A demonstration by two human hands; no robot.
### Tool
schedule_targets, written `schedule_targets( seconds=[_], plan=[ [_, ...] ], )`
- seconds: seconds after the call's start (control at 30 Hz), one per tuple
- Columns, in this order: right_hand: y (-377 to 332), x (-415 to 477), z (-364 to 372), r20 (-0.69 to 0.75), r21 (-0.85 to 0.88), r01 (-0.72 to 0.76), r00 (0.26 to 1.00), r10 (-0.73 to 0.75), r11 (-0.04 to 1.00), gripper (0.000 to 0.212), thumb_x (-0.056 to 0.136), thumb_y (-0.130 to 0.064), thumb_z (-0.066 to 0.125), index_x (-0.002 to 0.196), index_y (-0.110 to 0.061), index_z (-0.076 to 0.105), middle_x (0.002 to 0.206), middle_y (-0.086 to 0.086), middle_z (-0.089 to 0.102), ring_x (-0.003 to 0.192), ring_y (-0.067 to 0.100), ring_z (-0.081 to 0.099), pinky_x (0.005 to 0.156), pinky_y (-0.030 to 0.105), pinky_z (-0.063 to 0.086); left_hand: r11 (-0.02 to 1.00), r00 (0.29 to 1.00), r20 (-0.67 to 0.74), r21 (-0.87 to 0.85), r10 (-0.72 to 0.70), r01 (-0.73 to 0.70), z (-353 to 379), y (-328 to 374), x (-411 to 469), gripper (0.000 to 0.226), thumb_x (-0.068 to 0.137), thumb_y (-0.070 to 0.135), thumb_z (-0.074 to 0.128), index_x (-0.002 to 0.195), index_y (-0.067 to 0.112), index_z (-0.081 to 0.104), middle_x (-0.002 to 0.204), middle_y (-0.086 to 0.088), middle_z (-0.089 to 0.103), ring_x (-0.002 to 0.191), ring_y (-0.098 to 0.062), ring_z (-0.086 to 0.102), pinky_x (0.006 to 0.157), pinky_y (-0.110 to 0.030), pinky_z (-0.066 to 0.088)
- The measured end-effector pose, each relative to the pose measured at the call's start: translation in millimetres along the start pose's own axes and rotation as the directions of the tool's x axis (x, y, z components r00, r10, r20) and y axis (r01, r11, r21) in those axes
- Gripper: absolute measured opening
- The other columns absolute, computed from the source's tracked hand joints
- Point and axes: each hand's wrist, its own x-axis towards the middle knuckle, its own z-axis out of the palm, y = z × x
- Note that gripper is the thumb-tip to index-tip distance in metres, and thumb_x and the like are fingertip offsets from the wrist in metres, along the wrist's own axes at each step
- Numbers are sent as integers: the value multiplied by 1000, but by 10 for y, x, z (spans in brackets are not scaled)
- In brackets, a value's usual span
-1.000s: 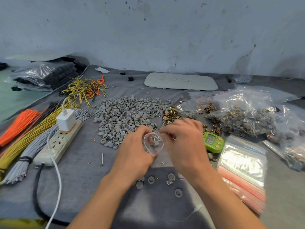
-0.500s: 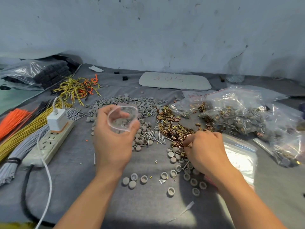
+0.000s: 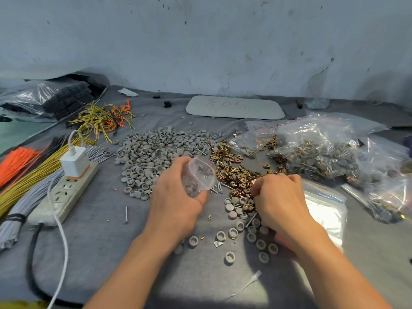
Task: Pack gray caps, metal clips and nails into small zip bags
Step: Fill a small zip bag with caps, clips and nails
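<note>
Gray tabletop (image 3: pixel 100 241): left hand (image 3: pixel 176 197) grips zip bag (image 3: pixel 198 175).

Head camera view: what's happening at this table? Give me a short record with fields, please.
Left hand: holds an open small zip bag, some parts already inside
Right hand: fingers curled down among metal clips; any catch hidden
Gray caps: big pile behind the hands, loose ones near
Nails: a few lying between caps and clips
Right side: filled bags, stack of empty zip bags
Left side: power strip with white charger
</note>
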Motion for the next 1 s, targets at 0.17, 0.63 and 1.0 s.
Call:
schedule_targets(
  seconds=[0.17, 0.63, 1.0],
  plan=[
    [17, -17, 0, -74, 268, -31, 996, 52, 963, 23, 94, -13, 63, 84, -29, 77, 92, -6, 72, 95, 20, 63, 95, 37, 45, 998, 985, 173, 66, -14, 2, 85, 5, -19, 70, 72, 42, 86, 119, 58, 37, 104, 22, 54, 98, -7, 57, 82, -29, 41],
    [-31, -199, -114, 309, 945, -305, 951, 16, -122, 6, 91, -10, 72, 92, -5, 75, 76, 13, 75, 56, 14, 66, 55, 22, 56, 973, 967, 115, -55, 228, -223, 73, 256, -101, 82, 67, 56, 76, 142, 51, 42, 137, 32, 46, 126, 10, 43, 104, -8, 28],
    [-9, -321, -185, 223, 968, -237, 962, -159, -77, 15, 69, -19, 80, 82, -12, 83, 76, 14, 75, 61, 16, 69, 59, 22, 57, 912, 978, 103, -389, 183, -130, 89, 340, -116, 33, 82, 19, 86, 102, 44, 80, 90, 30, 75, 91, 9, 70, 79, -6, 48]
  ],
)
